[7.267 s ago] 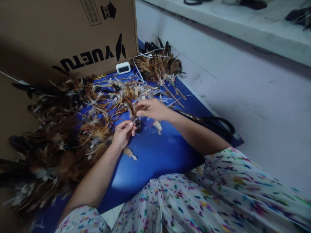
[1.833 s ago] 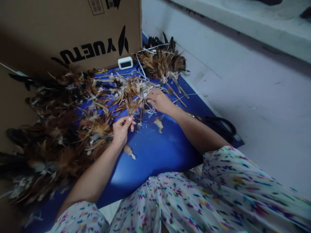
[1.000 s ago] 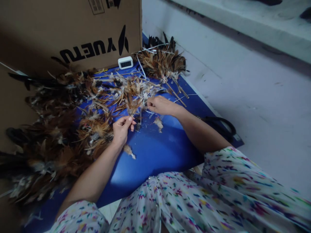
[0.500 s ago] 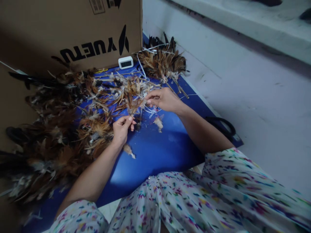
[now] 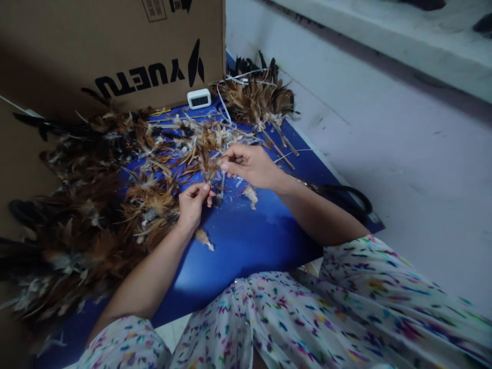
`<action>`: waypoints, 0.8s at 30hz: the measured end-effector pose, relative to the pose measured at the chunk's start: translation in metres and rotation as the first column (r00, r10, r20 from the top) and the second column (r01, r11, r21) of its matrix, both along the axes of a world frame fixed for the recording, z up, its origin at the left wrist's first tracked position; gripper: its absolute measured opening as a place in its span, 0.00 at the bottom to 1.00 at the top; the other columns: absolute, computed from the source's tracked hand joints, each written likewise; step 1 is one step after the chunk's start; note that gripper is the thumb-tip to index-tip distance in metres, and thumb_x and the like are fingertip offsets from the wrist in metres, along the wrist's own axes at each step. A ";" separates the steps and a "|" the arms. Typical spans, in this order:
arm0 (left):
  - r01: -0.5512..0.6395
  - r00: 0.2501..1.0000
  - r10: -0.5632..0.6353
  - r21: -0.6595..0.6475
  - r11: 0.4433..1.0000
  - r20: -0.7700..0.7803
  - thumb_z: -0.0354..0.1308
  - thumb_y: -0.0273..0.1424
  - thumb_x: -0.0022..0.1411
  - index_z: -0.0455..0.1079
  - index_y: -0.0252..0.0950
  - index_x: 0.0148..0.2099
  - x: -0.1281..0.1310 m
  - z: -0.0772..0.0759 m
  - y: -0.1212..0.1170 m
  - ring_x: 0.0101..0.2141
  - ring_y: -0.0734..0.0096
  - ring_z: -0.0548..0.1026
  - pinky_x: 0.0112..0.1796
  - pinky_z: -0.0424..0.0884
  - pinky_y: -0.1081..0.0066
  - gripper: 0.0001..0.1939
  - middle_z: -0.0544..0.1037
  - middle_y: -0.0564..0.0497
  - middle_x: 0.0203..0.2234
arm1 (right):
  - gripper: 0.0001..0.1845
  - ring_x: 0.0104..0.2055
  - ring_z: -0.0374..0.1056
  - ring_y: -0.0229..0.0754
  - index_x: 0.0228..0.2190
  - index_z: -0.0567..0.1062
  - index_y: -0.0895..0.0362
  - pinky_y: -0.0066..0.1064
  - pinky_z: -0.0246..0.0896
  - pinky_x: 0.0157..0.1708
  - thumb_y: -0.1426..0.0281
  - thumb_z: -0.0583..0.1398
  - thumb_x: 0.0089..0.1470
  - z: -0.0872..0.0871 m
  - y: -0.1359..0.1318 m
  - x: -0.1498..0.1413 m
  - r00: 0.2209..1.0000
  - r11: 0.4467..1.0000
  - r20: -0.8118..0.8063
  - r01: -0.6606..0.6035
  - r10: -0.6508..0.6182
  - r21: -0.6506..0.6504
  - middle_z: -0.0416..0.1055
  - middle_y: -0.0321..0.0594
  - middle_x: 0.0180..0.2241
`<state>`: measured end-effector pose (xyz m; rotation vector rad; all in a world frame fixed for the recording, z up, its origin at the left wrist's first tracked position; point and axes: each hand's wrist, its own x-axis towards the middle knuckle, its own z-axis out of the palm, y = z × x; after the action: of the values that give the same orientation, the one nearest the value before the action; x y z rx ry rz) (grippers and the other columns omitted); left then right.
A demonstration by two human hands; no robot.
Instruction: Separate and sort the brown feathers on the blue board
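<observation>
My left hand is closed, thumb against finger, pinching the base of a small bunch of brown feathers that points up and away. Just right of that bunch, my right hand is also closed; its thumb and fingertips pinch at the bunch's right edge. I cannot make out whether a separate feather lies between them. Loose brown and white feathers lie on the blue tabletop beyond both hands. One small fluffy feather rests below my right hand, another beside my left wrist.
A big heap of brown and black feathers covers the left side. At the back stand a cardboard box and a small white digital clock. Feather bundles on sticks lie by the wall, and a black curved strap at right.
My right hand has moved left and slightly nearer to me, up to the feather bunch. My left hand has stayed in place with its grip on the bunch.
</observation>
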<state>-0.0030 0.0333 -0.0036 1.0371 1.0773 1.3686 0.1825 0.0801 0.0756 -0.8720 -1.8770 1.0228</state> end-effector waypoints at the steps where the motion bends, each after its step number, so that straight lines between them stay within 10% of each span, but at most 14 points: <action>1: 0.003 1.000 -0.003 0.002 1.000 -0.002 0.66 0.39 0.52 0.73 0.32 0.29 0.000 0.000 0.000 0.16 0.82 0.66 0.19 0.64 0.78 0.14 0.75 0.52 0.20 | 0.10 0.26 0.62 0.33 0.30 0.71 0.59 0.27 0.56 0.28 0.63 0.61 0.53 0.000 -0.003 -0.002 1.000 1.000 0.012 -0.008 0.008 -0.022 0.68 0.34 0.23; 24: 0.035 0.981 -0.021 0.067 0.997 -0.192 0.62 0.41 0.56 0.74 0.33 0.29 0.000 0.002 -0.006 0.17 0.80 0.66 0.23 0.64 0.76 0.14 0.73 0.53 0.18 | 0.06 0.26 0.64 0.31 0.32 0.76 0.59 0.24 0.56 0.31 0.71 0.59 0.53 -0.018 -0.018 -0.022 0.980 0.993 0.179 0.069 -0.086 0.100 0.73 0.34 0.26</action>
<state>-0.0031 0.0273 -0.0012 1.2510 1.1562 1.3123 0.1603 0.0621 0.0577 -1.0044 -2.0095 0.8239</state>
